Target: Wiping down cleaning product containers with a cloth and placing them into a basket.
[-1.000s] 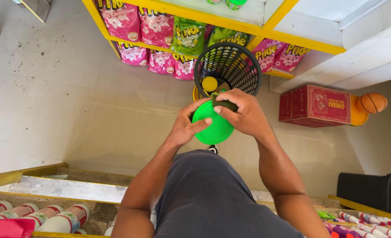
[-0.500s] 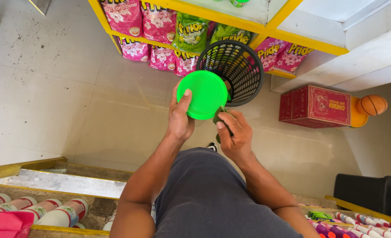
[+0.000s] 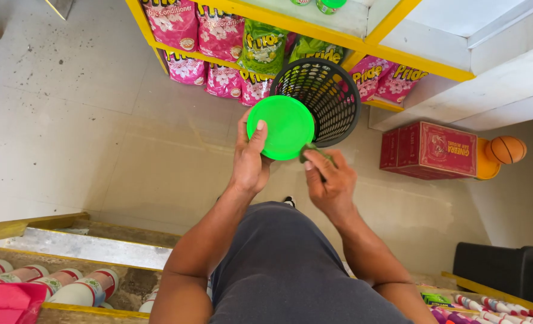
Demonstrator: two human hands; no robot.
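Left hand (image 3: 251, 159) grips a green lid (image 3: 280, 127) before a black mesh basket (image 3: 323, 99); right hand (image 3: 329, 180) pinches a small green piece (image 3: 308, 151)

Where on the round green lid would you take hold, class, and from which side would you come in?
Grip the green lid by its thin rim, coming from its lower left edge, as the left hand does, thumb pressed on the flat face. The lid is a flat disc with no knob, and the black mesh basket crowds its right side, so that edge looks easiest to reach.
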